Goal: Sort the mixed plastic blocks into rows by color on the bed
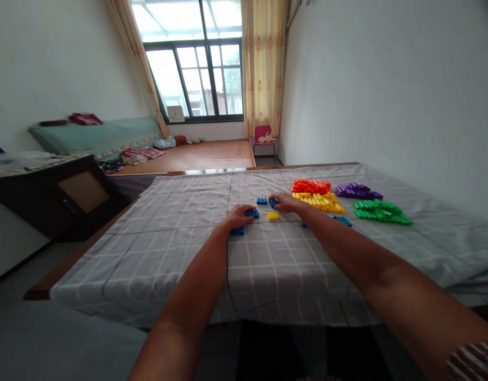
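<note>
My left hand (pixel 241 215) curls its fingers over a blue plastic piece (pixel 253 214) with a ridged, bumpy top, low on the grey checked cloth. Facing it, my right hand (pixel 287 201) pinches a second blue piece (pixel 272 203). Between the hands, a loose blue piece (pixel 261 201) lies farther back and a small yellow piece (pixel 273 216) lies nearer to me. Another blue piece (pixel 237 231) sits beside my left wrist, partly covered by it. More blue pieces (pixel 340 221) show behind my right forearm, which hides some of them.
To the right lie piles of ridged pieces: orange-red (pixel 311 186), yellow (pixel 321 201), purple (pixel 358 191) and green (pixel 382 211). A grey checked cloth (pixel 168 264) covers the table. A wall (pixel 406 106) stands along the right, and a pink chair (pixel 263 135) is beyond the far edge.
</note>
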Tool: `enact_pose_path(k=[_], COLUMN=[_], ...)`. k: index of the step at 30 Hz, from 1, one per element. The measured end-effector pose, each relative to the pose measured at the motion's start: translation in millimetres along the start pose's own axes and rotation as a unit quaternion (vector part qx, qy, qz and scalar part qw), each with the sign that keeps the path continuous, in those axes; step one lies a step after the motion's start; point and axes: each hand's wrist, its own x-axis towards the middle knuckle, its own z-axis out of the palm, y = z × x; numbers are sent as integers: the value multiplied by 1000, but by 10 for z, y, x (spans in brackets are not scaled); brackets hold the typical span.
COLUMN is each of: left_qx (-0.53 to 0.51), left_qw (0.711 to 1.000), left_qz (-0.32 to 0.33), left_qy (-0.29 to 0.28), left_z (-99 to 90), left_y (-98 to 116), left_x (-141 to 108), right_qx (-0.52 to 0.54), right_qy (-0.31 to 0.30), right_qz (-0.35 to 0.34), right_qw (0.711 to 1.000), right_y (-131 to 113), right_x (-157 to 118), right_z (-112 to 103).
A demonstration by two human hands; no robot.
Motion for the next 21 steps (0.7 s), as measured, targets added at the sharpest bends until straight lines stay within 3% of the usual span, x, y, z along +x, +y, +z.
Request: enact_pose_path(k=[2, 5, 9, 12, 15, 21], left_qx=[-5, -21, -26, -25, -13, 20], left_qw=[1000, 1000, 997, 991, 987, 996], left_qz=[-5, -12, -40, -57, -44, 70], left_qy=[4, 12, 58, 123, 151, 47], left_z=[19, 38, 28, -7, -24, 235], left_y=[-38, -113, -188, -146, 63, 840], left_x=[29, 60, 63, 77, 138, 264], right_qx=[14, 93, 199, 227, 223, 202], right_qy=[11, 93, 218, 238, 232, 189], right_qz=[14, 39, 127, 200, 190, 132], right_qw=[1000, 991, 947, 923, 927, 952], right_y=[67, 280, 699, 943, 1057, 1119], right_x=[-110, -467, -1242, -1787, -2079, -2074], right_z=[-106, -366, -673, -708, -624, -426])
